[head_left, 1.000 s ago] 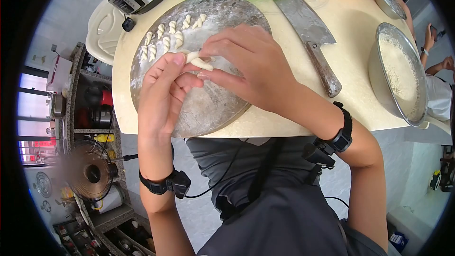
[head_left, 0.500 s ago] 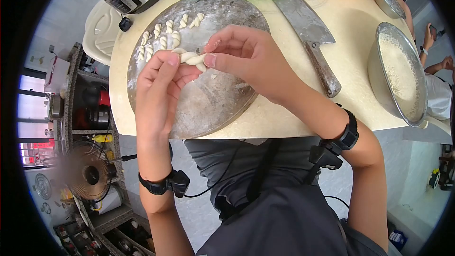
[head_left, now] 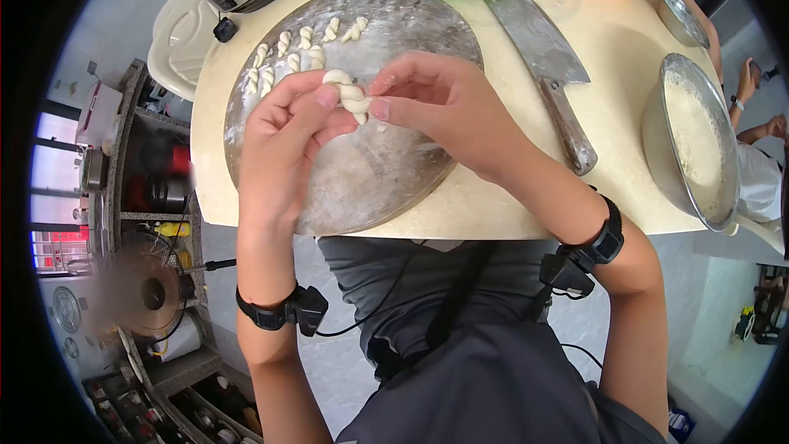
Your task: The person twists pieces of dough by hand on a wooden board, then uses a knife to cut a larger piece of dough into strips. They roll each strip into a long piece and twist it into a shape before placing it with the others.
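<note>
Above the round board (head_left: 370,189), the left hand (head_left: 288,123) and the right hand (head_left: 431,103) have fingers nearly closed, pinching one dough twist (head_left: 353,97) between them; light, even pressure should keep its strands from flattening.

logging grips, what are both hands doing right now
Left hand: closed, holding the twisted dough.
Right hand: at the dough's end; whether it's gripping can't be told.

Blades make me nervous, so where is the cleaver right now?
In the head view, the cleaver lies on the table between the board on its left and the large metal bowl on its right, handle toward the near edge.
</note>
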`<state>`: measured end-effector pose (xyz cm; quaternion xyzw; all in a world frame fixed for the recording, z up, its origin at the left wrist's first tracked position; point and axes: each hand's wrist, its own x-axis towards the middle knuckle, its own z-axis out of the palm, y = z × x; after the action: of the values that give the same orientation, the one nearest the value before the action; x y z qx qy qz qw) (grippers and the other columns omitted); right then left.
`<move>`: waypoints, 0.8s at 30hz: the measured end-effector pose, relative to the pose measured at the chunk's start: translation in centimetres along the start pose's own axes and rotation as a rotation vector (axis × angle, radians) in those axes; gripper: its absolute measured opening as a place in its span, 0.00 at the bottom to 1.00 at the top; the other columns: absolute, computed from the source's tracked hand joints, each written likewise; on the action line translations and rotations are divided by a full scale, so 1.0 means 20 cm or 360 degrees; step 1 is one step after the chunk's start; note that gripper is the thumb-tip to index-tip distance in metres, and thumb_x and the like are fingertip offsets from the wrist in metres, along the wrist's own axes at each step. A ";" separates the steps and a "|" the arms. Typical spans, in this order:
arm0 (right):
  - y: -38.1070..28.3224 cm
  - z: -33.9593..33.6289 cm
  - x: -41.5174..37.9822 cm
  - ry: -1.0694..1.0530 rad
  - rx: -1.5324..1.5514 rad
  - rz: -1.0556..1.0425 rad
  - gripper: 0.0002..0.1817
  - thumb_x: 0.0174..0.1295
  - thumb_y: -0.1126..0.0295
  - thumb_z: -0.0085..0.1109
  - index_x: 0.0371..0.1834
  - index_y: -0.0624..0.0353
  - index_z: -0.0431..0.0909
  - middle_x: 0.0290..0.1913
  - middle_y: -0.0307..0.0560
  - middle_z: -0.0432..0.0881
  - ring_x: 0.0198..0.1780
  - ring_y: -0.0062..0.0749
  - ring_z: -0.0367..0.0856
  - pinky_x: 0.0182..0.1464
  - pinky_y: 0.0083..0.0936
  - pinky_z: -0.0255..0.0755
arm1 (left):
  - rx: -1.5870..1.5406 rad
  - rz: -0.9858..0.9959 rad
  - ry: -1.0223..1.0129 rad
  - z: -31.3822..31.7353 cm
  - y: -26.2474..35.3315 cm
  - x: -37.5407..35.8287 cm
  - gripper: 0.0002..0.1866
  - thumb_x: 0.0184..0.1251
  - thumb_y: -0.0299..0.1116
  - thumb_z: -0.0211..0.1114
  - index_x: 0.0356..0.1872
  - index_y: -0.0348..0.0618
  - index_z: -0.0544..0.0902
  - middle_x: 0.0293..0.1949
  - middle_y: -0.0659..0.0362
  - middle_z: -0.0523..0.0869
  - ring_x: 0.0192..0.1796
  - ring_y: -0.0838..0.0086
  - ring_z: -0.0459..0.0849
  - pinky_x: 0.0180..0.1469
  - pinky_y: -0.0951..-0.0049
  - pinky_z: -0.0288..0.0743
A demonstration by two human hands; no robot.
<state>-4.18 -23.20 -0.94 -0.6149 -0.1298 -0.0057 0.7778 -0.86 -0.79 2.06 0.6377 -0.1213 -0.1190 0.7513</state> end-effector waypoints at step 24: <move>-0.07 -0.07 0.01 0.0156 -0.0369 -0.0155 0.12 0.77 0.63 0.67 0.50 0.61 0.89 0.38 0.36 0.86 0.39 0.20 0.78 0.47 0.25 0.76 | 0.0679 -0.0390 -0.0122 -0.24 0.16 0.48 0.11 0.87 0.40 0.67 0.58 0.47 0.87 0.43 0.70 0.91 0.38 0.88 0.85 0.36 0.87 0.73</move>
<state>-3.96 -24.87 0.24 -0.6926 -0.1199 -0.0885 0.7057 9.90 0.97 4.79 0.7869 -0.0940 -0.2050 0.5744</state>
